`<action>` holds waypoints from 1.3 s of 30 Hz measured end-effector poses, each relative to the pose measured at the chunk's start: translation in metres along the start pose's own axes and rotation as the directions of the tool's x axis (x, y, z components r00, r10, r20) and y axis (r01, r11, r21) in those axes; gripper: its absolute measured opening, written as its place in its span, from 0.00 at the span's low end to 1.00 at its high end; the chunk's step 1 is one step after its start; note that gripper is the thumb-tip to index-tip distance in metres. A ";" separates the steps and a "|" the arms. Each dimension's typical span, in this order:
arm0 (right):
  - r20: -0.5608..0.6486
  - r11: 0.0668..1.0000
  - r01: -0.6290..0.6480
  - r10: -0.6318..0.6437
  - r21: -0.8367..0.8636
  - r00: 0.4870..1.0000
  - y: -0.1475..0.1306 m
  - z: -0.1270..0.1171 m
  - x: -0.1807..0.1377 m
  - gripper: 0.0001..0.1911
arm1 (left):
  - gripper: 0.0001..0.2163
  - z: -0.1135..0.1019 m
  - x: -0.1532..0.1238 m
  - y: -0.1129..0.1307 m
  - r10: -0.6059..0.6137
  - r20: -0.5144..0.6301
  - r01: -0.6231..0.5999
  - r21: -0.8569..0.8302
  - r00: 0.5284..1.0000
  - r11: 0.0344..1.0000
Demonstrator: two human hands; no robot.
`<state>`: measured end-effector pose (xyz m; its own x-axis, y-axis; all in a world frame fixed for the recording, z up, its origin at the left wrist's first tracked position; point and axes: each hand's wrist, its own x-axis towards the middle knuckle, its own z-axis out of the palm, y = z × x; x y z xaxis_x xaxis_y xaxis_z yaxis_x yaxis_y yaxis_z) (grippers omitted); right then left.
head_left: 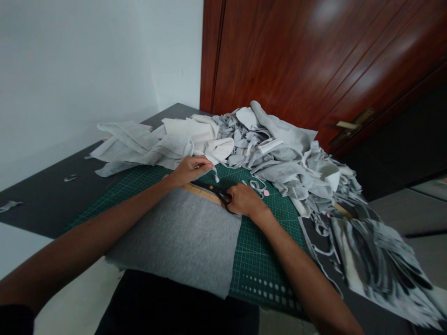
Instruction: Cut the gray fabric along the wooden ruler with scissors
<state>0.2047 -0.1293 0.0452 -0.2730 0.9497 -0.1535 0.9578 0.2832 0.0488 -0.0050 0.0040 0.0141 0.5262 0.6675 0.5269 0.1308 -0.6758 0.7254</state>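
Observation:
My right hand (244, 200) is closed round the handles of black scissors (212, 188), whose blades point left along a wooden ruler (204, 193). Pinched in the fingers of my left hand (190, 170) is a thin strip of pale grey fabric (215, 176), its end dangling above the mat. Under the ruler lies a grey felt-like fabric piece (181, 237), flat on the green cutting mat (258, 251) and hanging over its front edge. Just beyond the right hand, a curled fabric offcut (257, 186) rests on the mat.
A heap of grey and white fabric scraps (279, 158) covers the back of the dark table (38, 200). At the right, folded grey fabric pieces (380, 265) lie stacked near loose strips. Behind stand a white wall and a brown wooden door (279, 60).

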 end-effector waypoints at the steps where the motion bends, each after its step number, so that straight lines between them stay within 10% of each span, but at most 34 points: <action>1: 0.000 1.000 -0.001 0.001 0.001 1.000 0.000 0.000 0.000 0.11 | 0.17 0.000 0.000 0.000 -0.001 0.000 0.001 0.003 1.000 1.000; 39: 0.023 1.000 -0.009 0.008 0.016 1.000 -0.002 -0.004 -0.003 0.11 | 0.15 -0.002 0.001 0.003 -0.013 -0.029 0.013 0.011 0.999 1.000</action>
<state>0.2034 -0.1318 0.0497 -0.2630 0.9487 -0.1758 0.9615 0.2728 0.0341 -0.0060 0.0032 0.0172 0.4997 0.6851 0.5300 0.1469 -0.6701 0.7276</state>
